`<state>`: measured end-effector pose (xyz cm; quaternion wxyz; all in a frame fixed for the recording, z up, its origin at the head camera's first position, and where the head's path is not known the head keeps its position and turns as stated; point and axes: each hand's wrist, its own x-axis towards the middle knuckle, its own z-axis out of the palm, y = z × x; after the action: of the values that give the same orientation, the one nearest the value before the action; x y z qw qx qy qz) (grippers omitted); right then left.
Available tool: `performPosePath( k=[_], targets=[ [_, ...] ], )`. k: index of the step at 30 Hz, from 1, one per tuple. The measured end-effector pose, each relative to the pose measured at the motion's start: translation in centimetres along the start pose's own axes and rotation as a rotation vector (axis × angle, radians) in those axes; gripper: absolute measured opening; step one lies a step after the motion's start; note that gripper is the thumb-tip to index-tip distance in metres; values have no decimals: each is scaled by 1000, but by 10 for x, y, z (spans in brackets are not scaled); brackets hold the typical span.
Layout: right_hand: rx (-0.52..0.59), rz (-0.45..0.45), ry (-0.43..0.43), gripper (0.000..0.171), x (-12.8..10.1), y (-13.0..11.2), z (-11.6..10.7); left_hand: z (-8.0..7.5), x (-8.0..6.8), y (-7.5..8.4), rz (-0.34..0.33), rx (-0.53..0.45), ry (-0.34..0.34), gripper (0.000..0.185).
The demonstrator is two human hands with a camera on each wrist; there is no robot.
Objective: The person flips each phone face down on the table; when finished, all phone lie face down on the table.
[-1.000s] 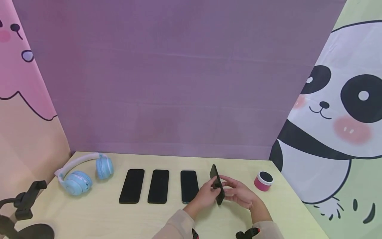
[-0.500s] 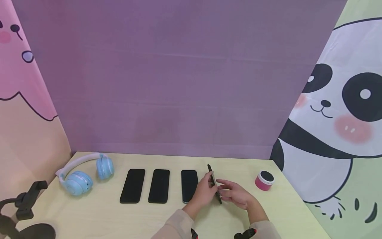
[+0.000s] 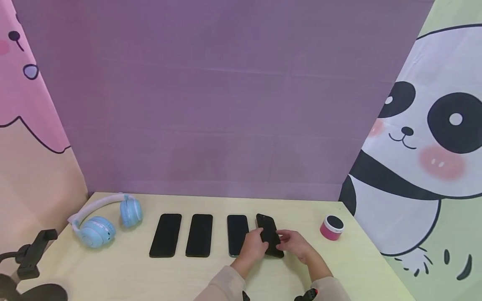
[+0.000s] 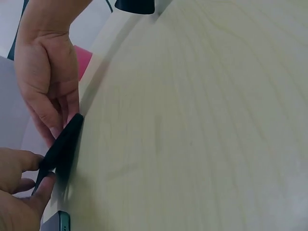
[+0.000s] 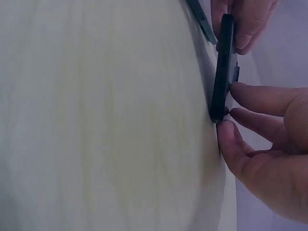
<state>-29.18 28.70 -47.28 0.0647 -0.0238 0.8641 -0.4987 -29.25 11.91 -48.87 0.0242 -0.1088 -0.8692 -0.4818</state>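
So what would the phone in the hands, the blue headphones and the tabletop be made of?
Phone: dark and mostly matt, its edge smooth in the right wrist view; perhaps plastic or a rubbery case, though metal is possible.
Headphones: probably hard plastic, judging by their smooth look and soft sheen.
Tabletop: wood or wood-look laminate, pale, with faint grain lines in the wrist views.

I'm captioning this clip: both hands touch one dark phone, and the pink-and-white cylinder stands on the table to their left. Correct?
Wrong side: the head view shows the cylinder on the table, right of the left hand and right hand, which do both touch one dark phone.
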Motion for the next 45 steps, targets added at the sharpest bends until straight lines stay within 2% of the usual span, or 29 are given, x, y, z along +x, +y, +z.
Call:
performPosePath(
  k=[3,9,16,33,40,45],
  targets=[
    [-33,22,40,54,3,2,2,2,0,-2,-10,18,2,45],
    [-65,14,57,56,5,4,3,3,0,-3,-22,57,5,50],
    [-73,-3,57,56,3,0,4,3,-1,4,-36,99,-44,56],
    [-140,11,78,57,3,5,4,4,-4,10,-42,156,-110,49],
    [-235,4,120,49,2,-1,5,-4,-2,0,-24,122,-134,55],
    [-307,-64,146,44,-4,-21,20,-27,-6,-11,41,104,-118,56]
  ],
)
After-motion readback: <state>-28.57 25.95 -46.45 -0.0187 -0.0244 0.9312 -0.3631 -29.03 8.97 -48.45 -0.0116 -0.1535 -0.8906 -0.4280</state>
